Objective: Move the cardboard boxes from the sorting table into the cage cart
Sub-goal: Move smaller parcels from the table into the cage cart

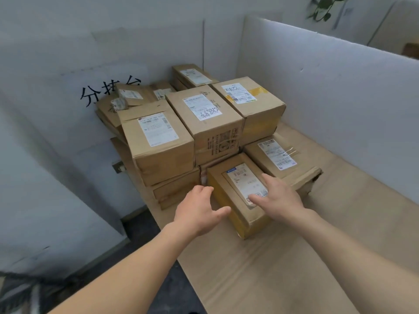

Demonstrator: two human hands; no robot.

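- Now the nearest box (235, 200) sits near the sorting table's (294, 268) left edge — my right hand (280, 197) flat on its label, left hand (199, 213) open beside it.
- Nothing lifted, I judge; the stack (204, 123) behind waits — cart unseen.

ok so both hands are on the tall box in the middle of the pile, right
No, wrong box. The head view shows the left hand and the right hand at the low yellow-taped box in front, not on a tall one.
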